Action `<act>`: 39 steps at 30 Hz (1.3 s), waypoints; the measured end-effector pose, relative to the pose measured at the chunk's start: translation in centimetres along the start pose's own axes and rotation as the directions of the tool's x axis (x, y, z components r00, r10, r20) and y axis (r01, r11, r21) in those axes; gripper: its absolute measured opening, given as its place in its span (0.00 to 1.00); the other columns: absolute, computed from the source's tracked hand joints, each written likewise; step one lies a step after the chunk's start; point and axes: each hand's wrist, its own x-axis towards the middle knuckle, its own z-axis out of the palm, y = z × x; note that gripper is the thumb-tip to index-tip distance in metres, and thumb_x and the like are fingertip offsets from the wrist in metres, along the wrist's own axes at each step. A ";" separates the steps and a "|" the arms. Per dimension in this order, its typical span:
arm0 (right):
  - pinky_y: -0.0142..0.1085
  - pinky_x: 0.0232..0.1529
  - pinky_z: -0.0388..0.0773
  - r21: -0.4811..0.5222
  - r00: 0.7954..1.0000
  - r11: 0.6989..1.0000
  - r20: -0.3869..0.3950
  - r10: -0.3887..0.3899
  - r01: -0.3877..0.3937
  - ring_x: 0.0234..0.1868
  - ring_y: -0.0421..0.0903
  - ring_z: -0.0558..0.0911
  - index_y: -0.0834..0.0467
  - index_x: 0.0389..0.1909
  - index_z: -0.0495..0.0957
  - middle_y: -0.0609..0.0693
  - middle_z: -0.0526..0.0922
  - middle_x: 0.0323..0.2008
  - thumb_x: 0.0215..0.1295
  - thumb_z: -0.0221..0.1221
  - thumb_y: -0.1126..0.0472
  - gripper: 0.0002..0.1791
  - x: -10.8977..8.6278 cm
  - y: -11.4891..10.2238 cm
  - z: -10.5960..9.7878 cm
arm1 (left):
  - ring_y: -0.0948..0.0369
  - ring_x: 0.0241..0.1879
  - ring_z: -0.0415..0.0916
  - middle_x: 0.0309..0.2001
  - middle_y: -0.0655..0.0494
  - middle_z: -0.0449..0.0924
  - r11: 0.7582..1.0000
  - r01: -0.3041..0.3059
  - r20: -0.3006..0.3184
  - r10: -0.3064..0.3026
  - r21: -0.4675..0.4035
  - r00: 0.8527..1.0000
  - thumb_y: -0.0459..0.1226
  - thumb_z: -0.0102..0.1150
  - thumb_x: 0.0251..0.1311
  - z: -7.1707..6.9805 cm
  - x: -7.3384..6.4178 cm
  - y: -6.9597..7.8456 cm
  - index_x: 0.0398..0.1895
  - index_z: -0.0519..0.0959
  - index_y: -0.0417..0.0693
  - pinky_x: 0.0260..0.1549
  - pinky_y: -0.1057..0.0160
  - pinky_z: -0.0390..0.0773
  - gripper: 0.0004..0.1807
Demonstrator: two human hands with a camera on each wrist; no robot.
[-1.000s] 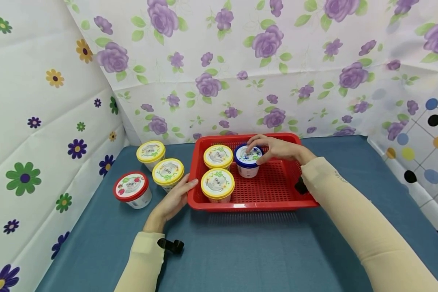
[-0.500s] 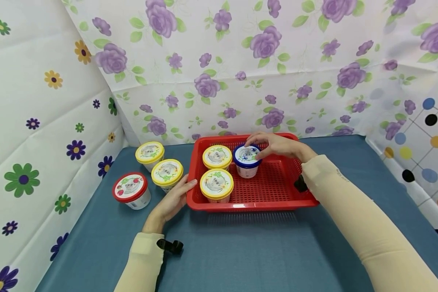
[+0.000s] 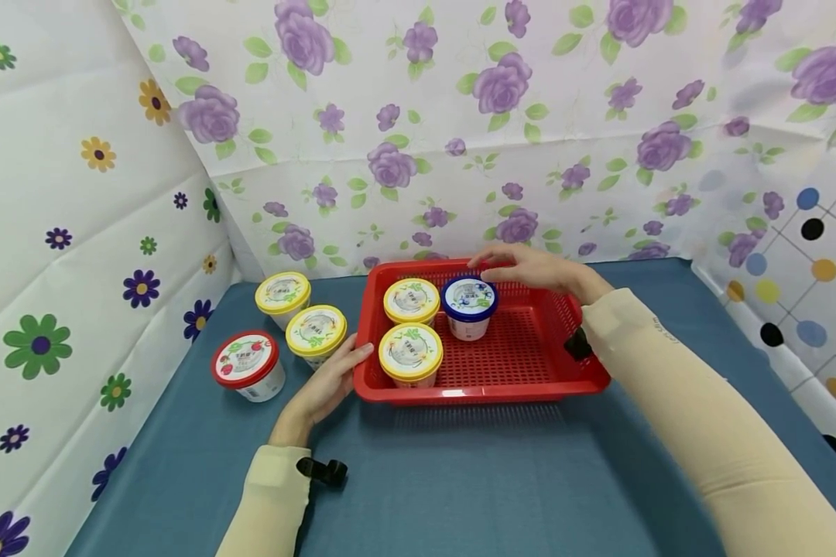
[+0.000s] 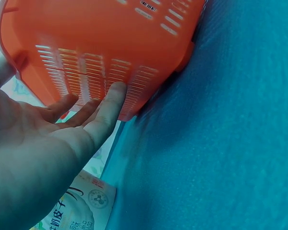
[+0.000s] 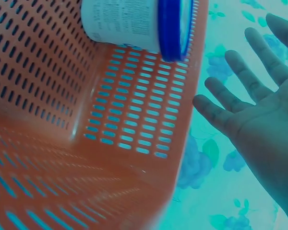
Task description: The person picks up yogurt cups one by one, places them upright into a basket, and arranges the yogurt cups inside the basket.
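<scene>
A red plastic basket [image 3: 515,393] holds a tub with a blue lid [image 3: 470,299] and two tubs with yellow lids, a rear one [image 3: 412,301] and a front one [image 3: 411,353]. My left hand [image 3: 323,391] rests against the basket's left end, thumb at the rim. In the left wrist view its extended fingers [image 4: 105,112] lie along the slotted outer wall. My right hand [image 3: 532,269] hovers over the basket's back rim, just right of the blue-lidded tub. The right wrist view shows that hand [image 5: 264,96] with spread fingers and a bare palm, apart from the tub.
Left of the basket, on the blue-covered table [image 3: 446,495], stand two more yellow-lidded tubs [image 3: 282,292] and a red-lidded tub [image 3: 246,360]. A flowered sheet [image 3: 390,201] rises right behind the basket, and another patterned sheet [image 3: 97,294] borders the left side.
My right hand has let go of the blue-lidded tub and moved slightly up and right of it. The tub stays in the basket. My left hand keeps its place at the basket's left end.
</scene>
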 end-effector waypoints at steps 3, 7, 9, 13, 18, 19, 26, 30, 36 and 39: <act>0.64 0.73 0.60 0.009 0.999 1.000 -0.041 -0.002 0.002 0.74 0.58 0.67 0.53 0.71 0.73 0.56 0.70 0.72 0.79 0.57 0.46 0.27 -0.4 -0.2 -0.4 | 0.49 0.75 0.59 0.79 0.45 0.57 1.000 0.000 -0.005 0.001 0.004 1.000 0.49 0.48 0.79 -0.1 0.0 -0.1 0.84 0.47 0.50 0.70 0.53 0.70 0.39; 0.63 0.73 0.61 0.036 0.993 0.999 -0.116 -0.023 0.027 0.71 0.58 0.70 0.54 0.71 0.74 0.58 0.73 0.70 0.80 0.55 0.48 0.25 -1.0 -0.2 -1.0 | 0.49 0.75 0.59 0.79 0.46 0.57 1.000 0.000 -0.006 0.000 0.005 1.000 0.49 0.48 0.79 0.0 0.0 -0.1 0.85 0.46 0.50 0.70 0.52 0.69 0.39; 0.62 0.73 0.62 0.035 0.987 0.999 -0.157 -0.033 0.039 0.72 0.57 0.70 0.55 0.70 0.74 0.57 0.73 0.70 0.81 0.54 0.50 0.23 -1.3 -0.1 -1.3 | 0.49 0.75 0.59 0.79 0.46 0.56 1.000 -0.002 -0.001 0.002 0.006 1.000 0.49 0.48 0.79 0.0 -0.1 0.0 0.85 0.45 0.50 0.71 0.52 0.68 0.39; 0.63 0.71 0.64 0.029 0.975 0.999 -0.219 -0.038 0.045 0.70 0.58 0.71 0.56 0.69 0.75 0.55 0.73 0.70 0.82 0.54 0.53 0.22 -2.2 0.3 -1.9 | 0.50 0.74 0.60 0.79 0.46 0.56 1.000 -0.012 0.008 0.012 0.006 1.000 0.48 0.46 0.80 0.1 -0.1 0.0 0.85 0.45 0.50 0.70 0.53 0.69 0.38; 0.64 0.71 0.64 0.048 0.971 0.998 -0.240 -0.020 0.033 0.70 0.58 0.72 0.56 0.71 0.73 0.57 0.73 0.70 0.81 0.55 0.52 0.24 -3.2 0.7 -2.4 | 0.52 0.73 0.62 0.78 0.46 0.57 1.000 -0.014 0.005 0.014 0.008 1.000 0.48 0.46 0.80 0.1 0.0 0.1 0.84 0.47 0.50 0.68 0.56 0.72 0.37; 0.64 0.71 0.64 0.052 0.970 0.998 -0.242 -0.018 0.032 0.70 0.58 0.72 0.56 0.71 0.73 0.58 0.73 0.70 0.81 0.55 0.51 0.24 -3.4 0.8 -2.5 | 0.52 0.72 0.62 0.78 0.46 0.58 1.000 -0.014 0.004 0.014 0.008 1.000 0.48 0.46 0.80 0.1 0.0 0.0 0.84 0.47 0.50 0.68 0.56 0.72 0.37; 0.67 0.69 0.65 0.102 0.969 0.995 -0.246 0.002 0.024 0.70 0.64 0.70 0.56 0.74 0.69 0.58 0.72 0.70 0.81 0.54 0.48 0.28 -4.7 1.7 -3.2 | 0.51 0.73 0.60 0.79 0.46 0.57 1.000 -0.012 0.003 0.012 0.006 1.000 0.48 0.46 0.80 0.0 0.0 -0.1 0.84 0.47 0.50 0.70 0.54 0.70 0.37; 0.67 0.70 0.62 0.110 0.964 0.994 -0.265 0.017 0.013 0.72 0.63 0.67 0.57 0.75 0.68 0.59 0.70 0.72 0.80 0.55 0.49 0.29 -5.5 2.1 -3.6 | 0.51 0.74 0.60 0.79 0.46 0.57 1.000 -0.010 -0.001 0.010 0.006 1.000 0.48 0.47 0.80 0.0 0.0 -0.1 0.84 0.46 0.51 0.70 0.53 0.69 0.37; 0.66 0.71 0.61 0.104 0.956 0.994 -0.291 0.039 -0.009 0.74 0.61 0.65 0.58 0.77 0.66 0.60 0.67 0.75 0.82 0.53 0.51 0.29 -6.4 2.7 -3.6 | 0.51 0.74 0.60 0.79 0.46 0.57 1.000 -0.005 0.002 0.005 -0.001 1.000 0.48 0.46 0.80 0.1 0.0 0.0 0.85 0.46 0.51 0.69 0.54 0.70 0.37; 0.65 0.72 0.59 0.127 0.953 0.992 -0.300 0.043 -0.005 0.75 0.61 0.63 0.57 0.78 0.64 0.59 0.65 0.76 0.83 0.52 0.52 0.29 -6.8 3.3 -3.6 | 0.51 0.74 0.60 0.79 0.47 0.56 1.000 -0.002 0.001 0.002 0.000 1.000 0.48 0.46 0.80 0.1 0.0 0.0 0.85 0.46 0.50 0.70 0.53 0.69 0.37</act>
